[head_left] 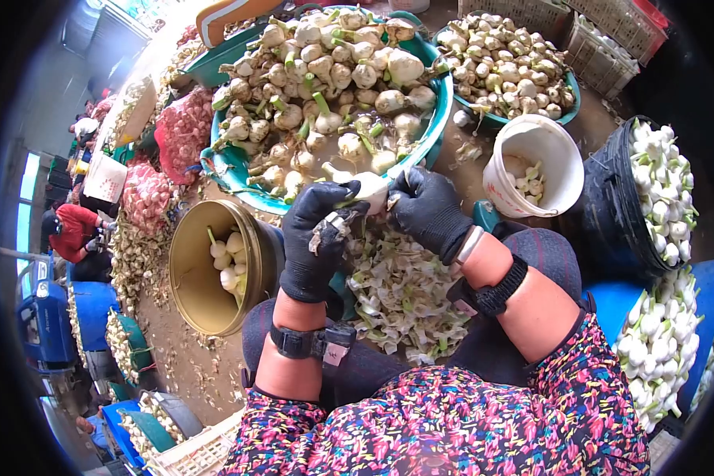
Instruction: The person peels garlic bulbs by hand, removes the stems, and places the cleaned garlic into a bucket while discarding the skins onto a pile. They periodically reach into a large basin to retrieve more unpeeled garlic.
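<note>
A pale garlic bulb [370,190] is held over the near rim of a large teal tub [444,119]. My left hand [316,234], in a black glove with bits of skin stuck to it, is closed around the bulb's stem side. My right hand [434,213], also gloved in black, pinches at the bulb's other end; whether it also holds a small tool is hidden. Unpeeled garlic bulbs [325,71] with cut stems are heaped in the tub. Below my hands, between my knees, lies a pile of garlic peelings [404,297].
A tan bucket [184,266] on the left and a white bucket [496,178] on the right hold some peeled bulbs. A black bucket [607,198] is full of white bulbs. Red mesh sacks [186,135] stand at left; a person in red [79,230] sits farther off.
</note>
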A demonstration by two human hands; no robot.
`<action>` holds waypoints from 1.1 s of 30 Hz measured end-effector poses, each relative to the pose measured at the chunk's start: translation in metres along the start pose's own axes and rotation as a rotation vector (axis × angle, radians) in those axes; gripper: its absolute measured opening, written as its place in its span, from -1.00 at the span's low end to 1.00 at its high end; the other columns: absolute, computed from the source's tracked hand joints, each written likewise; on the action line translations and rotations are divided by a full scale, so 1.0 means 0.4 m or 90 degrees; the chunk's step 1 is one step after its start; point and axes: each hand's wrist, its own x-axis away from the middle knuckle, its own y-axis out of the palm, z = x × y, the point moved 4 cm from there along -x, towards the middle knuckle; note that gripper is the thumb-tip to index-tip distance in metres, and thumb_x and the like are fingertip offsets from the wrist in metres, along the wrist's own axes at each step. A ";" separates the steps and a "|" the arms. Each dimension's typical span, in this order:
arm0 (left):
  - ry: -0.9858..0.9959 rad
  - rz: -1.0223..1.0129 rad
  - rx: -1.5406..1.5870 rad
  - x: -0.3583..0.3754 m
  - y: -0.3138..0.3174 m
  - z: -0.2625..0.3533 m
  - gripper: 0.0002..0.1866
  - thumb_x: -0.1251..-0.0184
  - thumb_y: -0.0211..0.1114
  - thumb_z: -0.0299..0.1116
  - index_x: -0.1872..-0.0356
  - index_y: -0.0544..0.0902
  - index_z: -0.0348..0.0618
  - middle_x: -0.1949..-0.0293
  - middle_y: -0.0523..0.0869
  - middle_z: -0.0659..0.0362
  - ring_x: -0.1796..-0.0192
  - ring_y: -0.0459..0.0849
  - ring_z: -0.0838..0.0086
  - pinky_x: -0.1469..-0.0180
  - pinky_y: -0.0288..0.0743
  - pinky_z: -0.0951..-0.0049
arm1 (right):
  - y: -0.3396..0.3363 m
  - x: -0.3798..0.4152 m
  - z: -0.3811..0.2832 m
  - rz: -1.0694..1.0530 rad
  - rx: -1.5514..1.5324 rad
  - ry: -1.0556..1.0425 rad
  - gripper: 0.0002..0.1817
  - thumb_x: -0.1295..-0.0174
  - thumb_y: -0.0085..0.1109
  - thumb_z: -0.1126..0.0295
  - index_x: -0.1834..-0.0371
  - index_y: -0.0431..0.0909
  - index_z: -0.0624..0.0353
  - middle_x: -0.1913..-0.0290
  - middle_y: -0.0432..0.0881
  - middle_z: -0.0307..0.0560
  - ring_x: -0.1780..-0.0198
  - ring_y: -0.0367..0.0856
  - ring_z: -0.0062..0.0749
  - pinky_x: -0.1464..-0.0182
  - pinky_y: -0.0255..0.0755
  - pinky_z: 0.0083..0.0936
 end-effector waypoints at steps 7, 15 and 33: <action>-0.138 0.069 0.194 0.015 -0.033 -0.042 -0.76 -0.07 0.35 -0.59 0.19 0.60 -0.22 0.18 0.68 0.18 0.24 0.62 0.59 0.22 0.52 0.61 | 0.005 -0.005 -0.014 -0.032 -0.504 0.100 -0.83 -0.07 0.24 0.50 0.30 0.47 0.24 0.42 0.57 -0.19 0.45 0.53 -0.60 0.46 0.44 -0.66; -0.142 0.067 0.401 0.008 -0.058 -0.059 -0.78 -0.23 0.13 -0.57 0.09 0.50 -0.26 0.26 0.61 0.10 0.26 0.64 0.39 0.13 0.59 0.34 | -0.026 -0.021 -0.034 -0.038 -0.571 0.182 -0.90 -0.11 0.16 0.57 0.35 0.46 0.18 0.45 0.54 -0.20 0.53 0.52 -0.57 0.51 0.47 -0.63; 0.146 -0.409 -0.637 -0.227 -0.105 -0.165 -0.53 0.07 0.24 -0.48 -0.01 0.58 -0.10 0.07 0.61 -0.06 0.04 0.57 0.05 -0.04 0.44 0.26 | -0.002 -0.001 -0.015 -0.241 0.005 -0.095 -0.71 0.11 0.28 0.32 0.29 0.55 0.20 0.46 0.58 0.03 0.39 0.58 -0.19 0.30 0.43 -0.35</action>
